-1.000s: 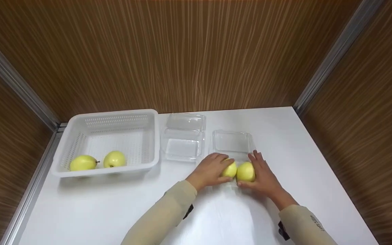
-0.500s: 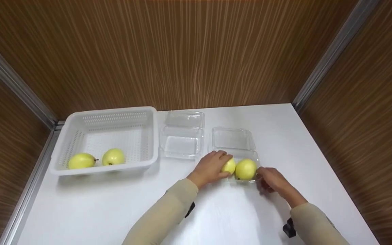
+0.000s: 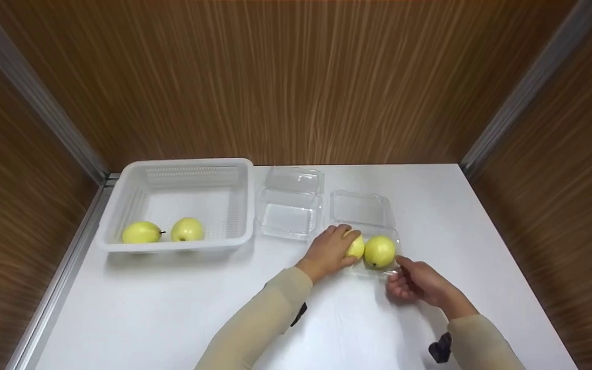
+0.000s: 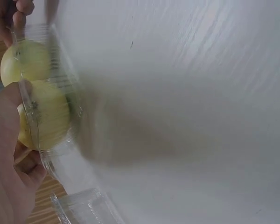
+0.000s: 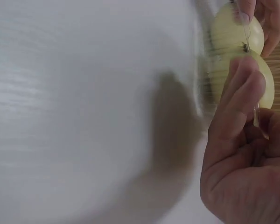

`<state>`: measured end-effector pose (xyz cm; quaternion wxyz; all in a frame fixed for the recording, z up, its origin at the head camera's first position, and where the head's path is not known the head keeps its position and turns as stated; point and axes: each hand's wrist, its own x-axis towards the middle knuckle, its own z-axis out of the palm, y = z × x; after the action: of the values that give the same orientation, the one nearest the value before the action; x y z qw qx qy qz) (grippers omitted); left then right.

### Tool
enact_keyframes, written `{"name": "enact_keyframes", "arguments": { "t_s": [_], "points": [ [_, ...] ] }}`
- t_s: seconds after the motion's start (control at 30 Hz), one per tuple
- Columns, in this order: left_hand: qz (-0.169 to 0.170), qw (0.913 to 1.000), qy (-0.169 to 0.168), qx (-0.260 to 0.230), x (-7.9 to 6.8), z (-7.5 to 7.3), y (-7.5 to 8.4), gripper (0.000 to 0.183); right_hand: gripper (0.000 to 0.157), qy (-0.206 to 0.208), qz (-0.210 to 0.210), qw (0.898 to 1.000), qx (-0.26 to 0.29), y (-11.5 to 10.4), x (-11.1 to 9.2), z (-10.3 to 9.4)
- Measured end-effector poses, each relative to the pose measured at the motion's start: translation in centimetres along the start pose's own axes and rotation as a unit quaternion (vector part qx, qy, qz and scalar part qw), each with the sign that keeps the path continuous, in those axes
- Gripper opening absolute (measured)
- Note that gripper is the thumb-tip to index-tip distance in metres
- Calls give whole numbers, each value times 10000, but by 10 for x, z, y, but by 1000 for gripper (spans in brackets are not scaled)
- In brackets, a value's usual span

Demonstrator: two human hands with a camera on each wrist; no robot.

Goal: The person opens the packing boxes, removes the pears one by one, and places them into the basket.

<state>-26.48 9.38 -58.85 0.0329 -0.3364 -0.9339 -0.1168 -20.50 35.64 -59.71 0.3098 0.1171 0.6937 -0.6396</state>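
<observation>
In the head view, two yellow-green pears sit side by side in the base of a clear plastic clamshell box [image 3: 363,208], whose lid lies open behind them. My left hand [image 3: 328,250] grips the left pear [image 3: 357,247], its fingers over the top and its thumb on the near side. The right pear [image 3: 380,252] stands free of fingers on top. At the box's near right corner, my right hand [image 3: 419,281] pinches the rim between thumb and curled fingers. The right wrist view shows those fingers [image 5: 245,86] at the clear rim, in front of a pear [image 5: 266,86].
A white slotted plastic basket [image 3: 251,205] stands at the back left, with two more pears inside, one a stemmed pear [image 3: 142,233]. Between basket and hands lies another clear clamshell box [image 3: 288,218], open. Wood-patterned panels [image 3: 296,82] enclose the white table [image 3: 183,308] at back and sides.
The right hand has let go of the right pear, moved down and right, and taken hold of the box's rim. The left hand stays on its pear. The head view has shifted slightly.
</observation>
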Motion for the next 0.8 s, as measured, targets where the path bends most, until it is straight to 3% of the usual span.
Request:
{"name": "enact_keyframes", "arguments": {
  "t_s": [0.17, 0.3, 0.37, 0.47, 0.53, 0.63, 0.73, 0.8],
  "points": [
    [-95, 9996, -182, 208, 12, 3, 15, 74, 41, 84, -167, 9998, -11, 14, -9, -5],
    [-306, 9975, -450, 454, 20, 1, 25, 78, 42, 283, -295, 9991, -122, 18, -11, -3],
    [-391, 9979, -370, 368, 21, 0, 26, 74, 43, 359, -332, 9986, -199, 17, -10, -1],
    [-575, 9978, 75, -323, 18, 0, 21, 68, 44, 410, -342, 9983, -228, 14, -5, 5],
    [-741, 9896, 526, -1117, 15, 0, 15, 67, 44, 420, -323, 9984, -195, 12, -1, 8],
    [-1058, 9634, 991, -2257, 9, -2, 8, 69, 44, 452, -288, 9984, -193, 8, 4, 12],
    [-1286, 9402, 1115, -2951, 6, -9, 5, 71, 43, 526, -250, 9980, -230, 5, 7, 12],
    [-1288, 9350, 1097, -3117, 4, -13, 4, 71, 43, 559, -212, 9979, -267, 3, 7, 11]
  ]
}}
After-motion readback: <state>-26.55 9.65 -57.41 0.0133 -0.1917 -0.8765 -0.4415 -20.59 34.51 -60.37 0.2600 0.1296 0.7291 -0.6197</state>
